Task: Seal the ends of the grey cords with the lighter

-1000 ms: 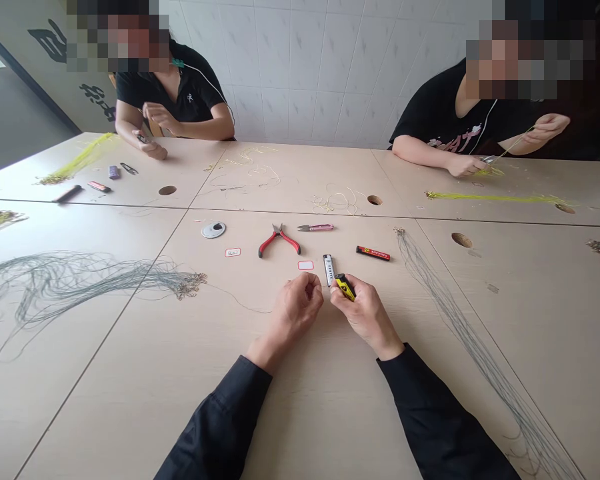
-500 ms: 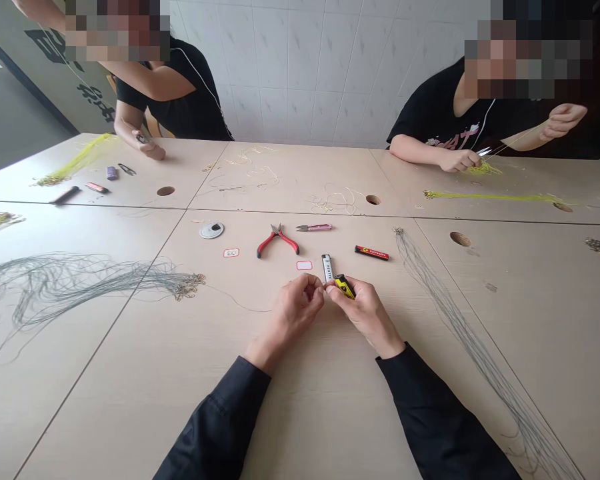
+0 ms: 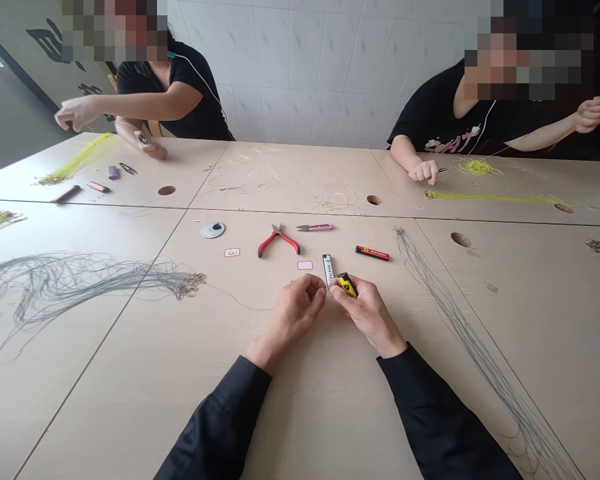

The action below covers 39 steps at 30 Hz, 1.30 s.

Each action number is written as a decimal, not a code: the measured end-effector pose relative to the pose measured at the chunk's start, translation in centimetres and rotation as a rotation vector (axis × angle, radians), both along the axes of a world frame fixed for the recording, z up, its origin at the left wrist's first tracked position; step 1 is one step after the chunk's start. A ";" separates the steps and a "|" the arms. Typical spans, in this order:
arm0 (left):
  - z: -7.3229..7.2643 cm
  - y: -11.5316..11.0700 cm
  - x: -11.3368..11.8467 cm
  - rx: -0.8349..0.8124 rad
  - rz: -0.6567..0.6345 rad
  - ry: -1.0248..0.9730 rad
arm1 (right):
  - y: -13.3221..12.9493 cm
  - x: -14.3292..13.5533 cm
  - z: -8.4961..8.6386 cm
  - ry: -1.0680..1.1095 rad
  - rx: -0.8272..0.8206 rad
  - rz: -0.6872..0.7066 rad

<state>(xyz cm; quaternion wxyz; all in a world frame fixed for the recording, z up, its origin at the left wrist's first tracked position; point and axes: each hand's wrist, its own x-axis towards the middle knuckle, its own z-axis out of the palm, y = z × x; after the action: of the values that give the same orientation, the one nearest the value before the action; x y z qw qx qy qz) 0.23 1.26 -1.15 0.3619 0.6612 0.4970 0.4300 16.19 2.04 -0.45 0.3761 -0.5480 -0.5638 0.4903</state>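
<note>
My right hand (image 3: 367, 308) is wrapped round a yellow and black lighter (image 3: 347, 285), its thumb toward my left hand. My left hand (image 3: 300, 308) is closed in a pinch near the table's middle; a thin grey thread (image 3: 240, 301) runs to it from the bundle of grey threads (image 3: 130, 283) on the left. The thread's end between the fingertips is too small to make out. Just beyond my hands lies a white lighter (image 3: 328, 267). Red-handled pliers (image 3: 279, 240), pink snips (image 3: 315, 227) and a red lighter (image 3: 373, 253) lie farther off.
A round metal disc (image 3: 213, 230) and small labels (image 3: 305, 265) lie beyond my hands. Another grey thread bundle (image 3: 445, 320) stretches down the right. Across the table (image 3: 300, 400), two people in black shirts handle yellow threads (image 3: 480, 167).
My hands keep their pose, with a very slight gap between the fingertips. The left person's raised arm has come down; the right person's hands have moved farther apart.
</note>
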 end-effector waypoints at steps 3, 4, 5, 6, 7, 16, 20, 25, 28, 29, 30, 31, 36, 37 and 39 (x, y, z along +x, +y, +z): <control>0.0 0.0 -0.1 -0.011 -0.018 0.010 | 0.0 0.0 0.0 -0.012 0.012 0.002; 0.0 0.0 -0.1 -0.012 -0.019 0.015 | 0.0 0.1 0.1 -0.016 0.018 0.005; 0.0 0.0 -0.1 -0.010 -0.018 0.020 | 0.0 0.0 0.1 -0.021 0.025 0.010; 0.0 0.0 0.0 -0.004 -0.014 0.025 | 0.0 0.0 0.2 -0.025 0.033 0.019; -0.1 0.0 0.0 0.004 -0.010 0.032 | 0.0 0.0 0.2 -0.030 0.041 0.029; 0.2 -0.1 -0.1 0.064 -0.020 0.118 | 0.0 -0.1 0.3 -0.083 0.101 0.076; 0.0 0.0 -0.1 0.068 0.005 0.094 | 0.0 0.0 0.2 -0.082 0.094 0.032; -0.1 0.1 -0.1 0.048 0.024 0.060 | 0.0 0.1 0.2 -0.034 0.031 -0.010; 0.0 0.1 -0.1 0.047 0.026 0.060 | 0.0 -0.1 0.3 -0.036 0.004 0.008; 0.0 0.1 -0.1 0.049 0.026 0.061 | 0.0 -0.1 0.4 -0.039 -0.002 0.013; 0.1 0.1 -0.1 0.051 0.024 0.062 | 0.0 -0.1 0.5 -0.041 -0.007 0.014; 0.1 0.1 -0.1 0.053 0.022 0.062 | -0.1 -0.2 0.6 -0.043 -0.009 0.013; -0.1 0.1 0.0 0.057 0.011 0.049 | -0.2 -0.2 0.8 -0.038 -0.007 0.012; -0.1 0.1 0.0 0.056 0.008 0.045 | -0.2 -0.2 0.7 -0.036 -0.004 0.020; -0.1 0.1 0.0 0.055 0.000 0.042 | -0.1 -0.2 0.6 -0.038 0.014 0.037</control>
<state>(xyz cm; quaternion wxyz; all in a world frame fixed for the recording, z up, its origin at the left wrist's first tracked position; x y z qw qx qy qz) 0.27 1.34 -1.28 0.3329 0.6797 0.4926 0.4296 16.01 1.91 0.14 0.3601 -0.5442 -0.5842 0.4826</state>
